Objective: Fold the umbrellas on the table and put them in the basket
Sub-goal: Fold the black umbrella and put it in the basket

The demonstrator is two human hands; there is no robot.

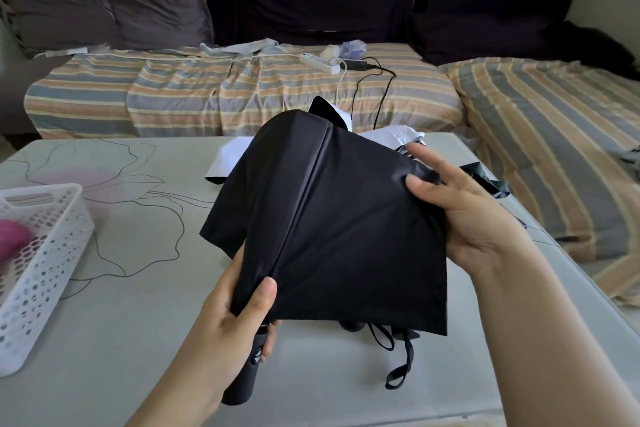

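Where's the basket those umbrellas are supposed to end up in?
In the head view, the white basket sits at the table's far left edge, something pink inside, well left of the black umbrella held in both hands.

Basket (41, 253) cut off at left edge; pink item (12, 239) inside partly visible. Black canopy (329, 218) hides second umbrella (388, 139).
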